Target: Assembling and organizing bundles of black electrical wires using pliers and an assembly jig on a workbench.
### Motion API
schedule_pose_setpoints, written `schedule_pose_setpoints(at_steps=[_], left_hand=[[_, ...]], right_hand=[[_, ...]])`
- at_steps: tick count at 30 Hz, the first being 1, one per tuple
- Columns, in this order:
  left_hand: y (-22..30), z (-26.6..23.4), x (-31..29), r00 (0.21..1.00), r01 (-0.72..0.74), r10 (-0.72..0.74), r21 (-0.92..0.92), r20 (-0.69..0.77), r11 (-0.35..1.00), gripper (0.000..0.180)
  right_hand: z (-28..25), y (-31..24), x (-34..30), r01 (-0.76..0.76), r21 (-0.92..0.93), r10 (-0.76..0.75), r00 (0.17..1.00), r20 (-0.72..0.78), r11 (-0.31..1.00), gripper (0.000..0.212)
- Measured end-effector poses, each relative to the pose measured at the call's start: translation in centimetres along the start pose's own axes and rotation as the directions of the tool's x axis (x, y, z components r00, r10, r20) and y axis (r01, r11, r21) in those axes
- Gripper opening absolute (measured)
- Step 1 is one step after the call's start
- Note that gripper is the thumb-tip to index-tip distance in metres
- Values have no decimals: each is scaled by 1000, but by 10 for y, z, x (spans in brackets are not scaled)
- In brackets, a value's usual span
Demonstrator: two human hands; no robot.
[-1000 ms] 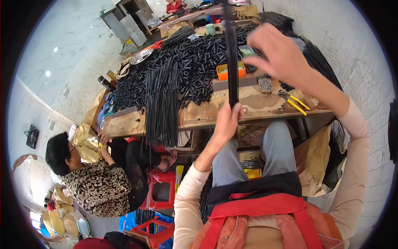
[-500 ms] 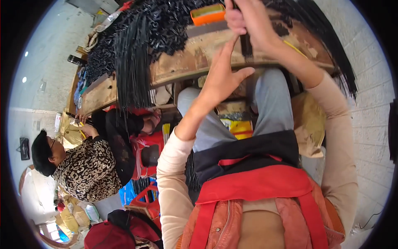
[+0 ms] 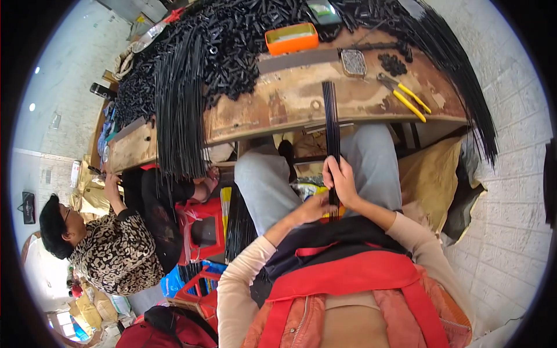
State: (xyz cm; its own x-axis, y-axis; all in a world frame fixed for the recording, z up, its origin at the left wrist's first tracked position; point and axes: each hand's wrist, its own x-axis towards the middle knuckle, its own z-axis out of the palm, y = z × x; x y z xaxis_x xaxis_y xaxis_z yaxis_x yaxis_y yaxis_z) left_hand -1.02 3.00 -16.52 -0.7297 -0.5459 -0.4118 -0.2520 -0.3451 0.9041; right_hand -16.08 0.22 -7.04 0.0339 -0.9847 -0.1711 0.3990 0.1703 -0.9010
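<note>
My right hand is closed around an upright bundle of thin black rods above my lap. The upper part of the bundle rises past the bench's front edge, its tips in front of the bench top. Beside the bundle's lower end is my left hand, fingers stretched out and touching the rods. On the wooden bench lie yellow-handled pliers, a small tin of metal bits and a little heap of black pieces.
A large pile of short black pieces covers the back of the bench, with an orange box among it. Long black rods overhang at left, more at right. A person sits at left near a red stool.
Both hands have come down from over the bench to my lap. The rod bundle came with my right hand; my left hand, spread and apart before, now touches its lower end.
</note>
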Motion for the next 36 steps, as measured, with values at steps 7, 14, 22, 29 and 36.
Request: schedule_pose_setpoints(at_steps=[7, 14, 22, 29, 36], left_hand=[[137, -62, -44, 938, -189, 338, 698, -81, 691, 26], [278, -245, -23, 337, 297, 845, 899, -415, 323, 15], [309, -376, 15, 666, 456, 699, 883, -259, -107, 26], [305, -366, 19, 389, 231, 709, 808, -587, 542, 30], [300, -329, 83, 486, 410, 708, 849, -512, 333, 33]], right_hand=[[-11, -31, 17, 16, -33, -12, 991, 133, 999, 21], [8, -56, 53, 53, -45, -51, 998, 48, 998, 9], [12, -57, 58, 7, -65, -6, 1000, 20, 998, 8], [7, -53, 66, 17, -50, -15, 999, 42, 999, 8], [8, -57, 61, 15, -48, -15, 1000, 11, 999, 6]])
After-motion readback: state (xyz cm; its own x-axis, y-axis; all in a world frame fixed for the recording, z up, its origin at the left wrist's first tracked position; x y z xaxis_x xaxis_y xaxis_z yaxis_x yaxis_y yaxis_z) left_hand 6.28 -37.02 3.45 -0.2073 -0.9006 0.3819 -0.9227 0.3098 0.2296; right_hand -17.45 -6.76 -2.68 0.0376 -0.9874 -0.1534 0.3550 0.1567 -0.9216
